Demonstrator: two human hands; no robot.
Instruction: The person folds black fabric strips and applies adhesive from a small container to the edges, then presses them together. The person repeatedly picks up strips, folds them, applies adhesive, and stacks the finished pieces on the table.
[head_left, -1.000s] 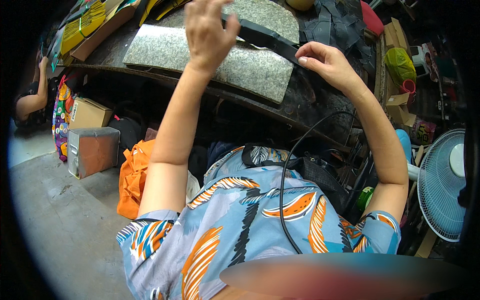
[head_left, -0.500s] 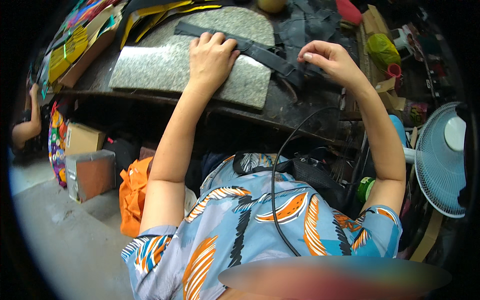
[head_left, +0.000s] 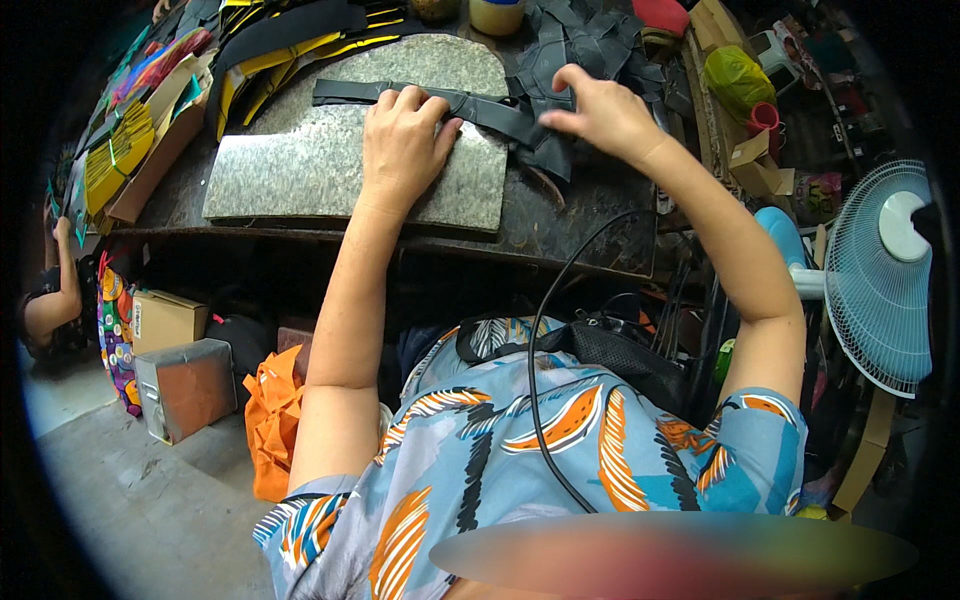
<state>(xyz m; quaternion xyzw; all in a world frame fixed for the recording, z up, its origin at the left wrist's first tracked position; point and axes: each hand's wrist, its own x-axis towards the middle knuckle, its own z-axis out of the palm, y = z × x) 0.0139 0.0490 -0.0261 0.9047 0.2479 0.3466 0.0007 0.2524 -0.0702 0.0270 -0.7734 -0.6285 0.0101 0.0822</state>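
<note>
A long dark grey strip (head_left: 480, 108) lies across a speckled stone slab (head_left: 300, 170) on the workbench. My left hand (head_left: 400, 140) presses flat on the strip near its middle, fingers spread. My right hand (head_left: 598, 112) hovers over the strip's right end by a heap of dark grey cut pieces (head_left: 585, 45), fingers curled and pinching toward that material; whether it grips the strip is unclear.
Yellow and black cut pieces (head_left: 250, 50) are stacked at the bench's left. A standing fan (head_left: 885, 280) is at my right. Boxes (head_left: 170, 320) and an orange bag (head_left: 270, 420) sit under the bench. Another person (head_left: 50, 300) crouches far left. A black cable (head_left: 540, 340) runs across my shirt.
My left hand came down from the raised position onto the strip and slab. The view has tilted down, and my right hand moved along the strip toward the pile.
</note>
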